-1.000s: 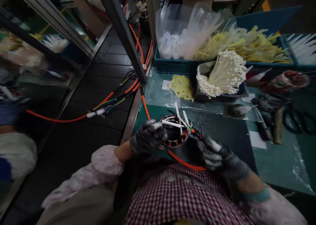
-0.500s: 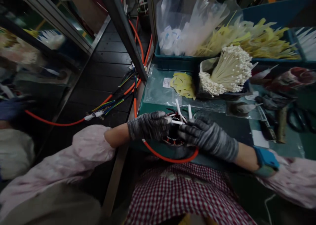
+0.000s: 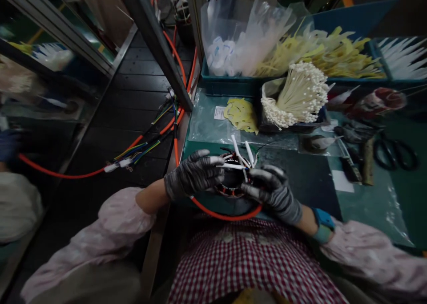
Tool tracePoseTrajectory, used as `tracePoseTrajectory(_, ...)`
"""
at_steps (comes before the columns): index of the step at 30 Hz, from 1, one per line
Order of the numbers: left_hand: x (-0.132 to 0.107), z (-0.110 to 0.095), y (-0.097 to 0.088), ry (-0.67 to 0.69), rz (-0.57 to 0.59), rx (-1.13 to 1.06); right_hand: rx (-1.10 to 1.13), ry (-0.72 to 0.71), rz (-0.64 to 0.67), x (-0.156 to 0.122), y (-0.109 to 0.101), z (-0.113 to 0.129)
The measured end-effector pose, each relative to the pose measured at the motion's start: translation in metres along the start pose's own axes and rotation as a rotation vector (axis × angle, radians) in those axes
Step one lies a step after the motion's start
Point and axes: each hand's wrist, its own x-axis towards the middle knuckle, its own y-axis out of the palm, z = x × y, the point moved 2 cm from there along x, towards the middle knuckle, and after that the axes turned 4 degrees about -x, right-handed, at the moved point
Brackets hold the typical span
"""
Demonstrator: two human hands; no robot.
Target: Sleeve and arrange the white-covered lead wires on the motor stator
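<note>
A round motor stator [image 3: 231, 184] with copper windings rests on the green bench mat [image 3: 300, 175] close to my body. White sleeved leads [image 3: 237, 155] stick up from its top. My left hand [image 3: 193, 176], in a grey glove, grips the stator's left side, one finger touching a white lead. My gloved right hand [image 3: 273, 192] holds the right side of the stator. An orange cable [image 3: 227, 214] loops under the stator along the bench edge.
Behind the stator lie a bundle of white cable ties [image 3: 296, 97], yellow insulation pieces [image 3: 240, 114] and blue bins [image 3: 230, 85] with plastic bags. Scissors [image 3: 395, 153] and tools lie at the right. A wire harness [image 3: 140, 150] hangs at the left beside a metal post [image 3: 156, 41].
My right hand moved from the orange cable up onto the stator's right side, then drew back slightly toward me. My left hand stayed on the stator.
</note>
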Motion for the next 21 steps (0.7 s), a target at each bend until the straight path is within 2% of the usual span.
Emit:
tracePoseTrajectory(3,0.006,-0.014,-0.012,0.157,-0.166,0.015,-0.054,0.406,-0.113,-0.025,0.01,0.018)
tracePoseTrajectory(5,0.021,-0.023,-0.018,0.154,-0.274,0.049,-0.048,0.542,-0.086,-0.036,0.016,0.028)
tracePoseTrajectory(6,0.033,-0.028,-0.02,0.121,-0.294,0.071,-0.039,0.559,-0.069,-0.038,0.017,0.032)
tracePoseTrajectory(8,0.062,-0.037,-0.02,0.08,-0.245,0.115,-0.033,0.52,-0.068,-0.037,0.012,0.034)
tracePoseTrajectory(11,0.104,-0.047,-0.015,0.122,0.029,0.162,-0.071,0.397,-0.088,-0.024,-0.013,0.025)
tracePoseTrajectory(13,0.123,-0.046,-0.012,0.132,0.199,0.125,-0.111,0.308,-0.033,-0.011,-0.033,0.01)
tracePoseTrajectory(14,0.13,-0.043,-0.011,0.117,0.248,0.061,-0.134,0.266,-0.001,-0.006,-0.041,0.001)
tracePoseTrajectory(18,0.139,-0.025,-0.01,-0.025,0.319,-0.392,-0.207,0.166,0.082,0.005,-0.053,-0.035)
tracePoseTrajectory(21,0.139,-0.02,-0.007,-0.165,0.31,-0.536,-0.216,0.113,0.007,0.002,-0.051,-0.039)
